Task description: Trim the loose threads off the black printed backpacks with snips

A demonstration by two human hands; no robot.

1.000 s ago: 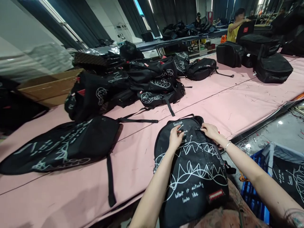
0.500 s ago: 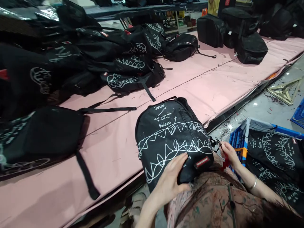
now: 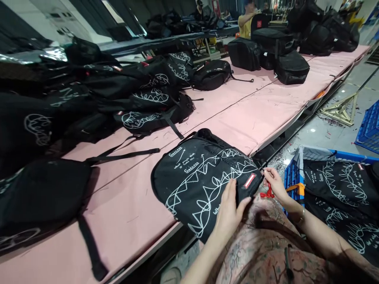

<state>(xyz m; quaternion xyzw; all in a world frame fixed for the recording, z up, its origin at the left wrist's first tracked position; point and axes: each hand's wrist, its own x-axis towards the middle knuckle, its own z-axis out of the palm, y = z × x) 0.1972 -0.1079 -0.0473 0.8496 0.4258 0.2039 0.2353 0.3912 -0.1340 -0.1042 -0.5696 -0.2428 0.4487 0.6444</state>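
Note:
A black backpack (image 3: 183, 177) with white scribbled lines, lettering and a red-and-white label lies at the table's near edge, its lower end over my lap. My left hand (image 3: 229, 209) rests flat on its front, fingers stretched and thumb apart, covering part of the print. At the backpack's right corner, my right hand (image 3: 274, 183) is closed around thread snips, whose dark tips point toward a strap there. A red cord (image 3: 268, 192) hangs from that hand. Most of the snips is hidden by the fingers.
Black backpacks (image 3: 154, 118) are heaped on the pink-covered table (image 3: 219, 114), with straps trailing. A blue crate (image 3: 291, 169) with printed backpacks stands right. A metal stand (image 3: 340, 110) and another blue crate (image 3: 368, 126) are beyond. A person in yellow (image 3: 245, 27) is at the back.
The backpack has turned and tipped flatter, with its top farther left. My right hand has moved in closer to its corner. My left hand still lies on the front. The view has tilted up.

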